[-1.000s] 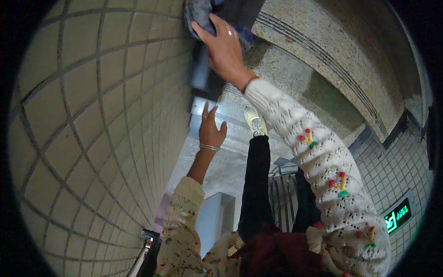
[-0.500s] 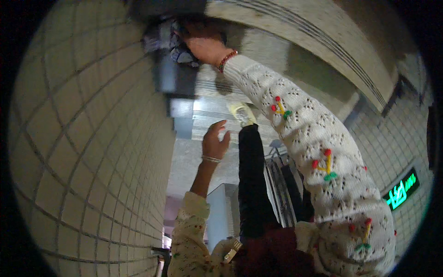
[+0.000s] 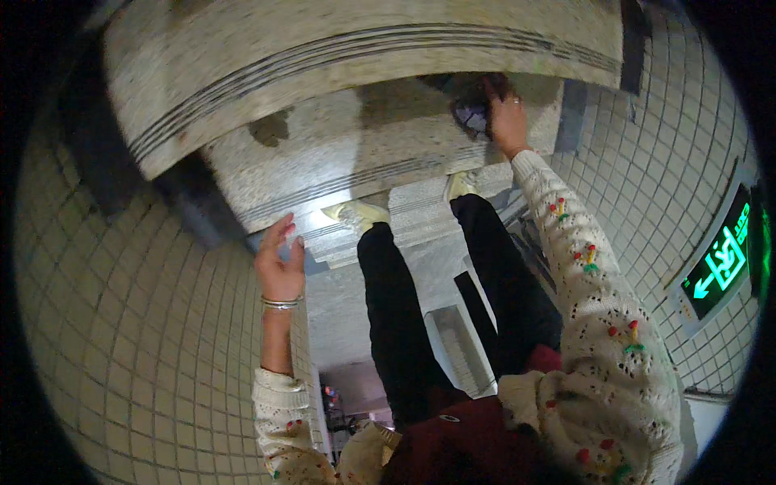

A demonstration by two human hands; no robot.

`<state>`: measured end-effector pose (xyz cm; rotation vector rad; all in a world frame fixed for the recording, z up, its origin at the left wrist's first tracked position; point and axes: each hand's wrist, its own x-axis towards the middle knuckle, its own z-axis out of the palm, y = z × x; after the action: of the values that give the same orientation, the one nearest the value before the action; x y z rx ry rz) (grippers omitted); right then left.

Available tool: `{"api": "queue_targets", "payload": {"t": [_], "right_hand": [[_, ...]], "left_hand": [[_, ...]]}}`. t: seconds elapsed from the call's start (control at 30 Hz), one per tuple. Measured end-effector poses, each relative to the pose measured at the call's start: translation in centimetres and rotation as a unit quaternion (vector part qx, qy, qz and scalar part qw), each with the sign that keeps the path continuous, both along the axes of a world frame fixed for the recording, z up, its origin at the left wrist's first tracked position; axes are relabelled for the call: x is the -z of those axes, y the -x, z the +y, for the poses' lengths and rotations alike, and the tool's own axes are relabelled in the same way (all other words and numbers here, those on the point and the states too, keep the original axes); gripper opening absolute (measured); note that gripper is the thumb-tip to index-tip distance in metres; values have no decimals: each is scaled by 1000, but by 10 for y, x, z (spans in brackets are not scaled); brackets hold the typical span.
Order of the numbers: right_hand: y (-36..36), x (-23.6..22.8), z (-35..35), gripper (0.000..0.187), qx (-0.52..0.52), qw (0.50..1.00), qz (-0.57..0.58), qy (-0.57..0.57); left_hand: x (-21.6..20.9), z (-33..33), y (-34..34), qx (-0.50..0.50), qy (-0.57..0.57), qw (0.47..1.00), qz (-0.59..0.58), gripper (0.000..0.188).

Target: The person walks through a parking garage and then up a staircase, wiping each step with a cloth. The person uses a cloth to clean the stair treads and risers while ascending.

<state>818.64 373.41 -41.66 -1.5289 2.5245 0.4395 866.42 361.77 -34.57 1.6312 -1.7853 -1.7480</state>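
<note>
On the stair tread (image 3: 323, 141) my right hand (image 3: 508, 125) presses down on a crumpled cloth (image 3: 471, 119), dark with pale purple-grey patches. Its fingers bend over the cloth, partly hidden in shadow beneath the edge of the step above. The cloth lies toward the tread's right end. My left hand (image 3: 280, 271) hangs in the air at the left, fingers apart and lightly curled, with nothing in it. A silver bracelet (image 3: 280, 304) circles that wrist.
The upper step (image 3: 364, 40) has dark grooved strips along its edge. Tiled walls (image 3: 121, 323) flank the stairs. A lit green sign (image 3: 718, 259) hangs on the right. My pale shoes (image 3: 356, 216) stand on lower steps. A dark damp-looking patch (image 3: 269, 128) marks the tread.
My right hand and the cloth have gone from the left end of the stairs to the right end. The view has turned, and both my shoes now show.
</note>
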Motion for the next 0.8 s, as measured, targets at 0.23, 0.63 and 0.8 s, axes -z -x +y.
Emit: {"api": "queue_targets", "payload": {"t": [0.23,0.63,0.8], "right_hand": [[167,10,64,51,249,965,10,81],[154,-27,166,77,313,941,-130,24],[142,-29,233,70,390,847,-361,4]], "left_hand": [[-38,-31,120,232,172,949,-124,73],[-1,-1,156,200,78,864,-456,137],[-1,-18,120,219,38,900,-376,127]]}}
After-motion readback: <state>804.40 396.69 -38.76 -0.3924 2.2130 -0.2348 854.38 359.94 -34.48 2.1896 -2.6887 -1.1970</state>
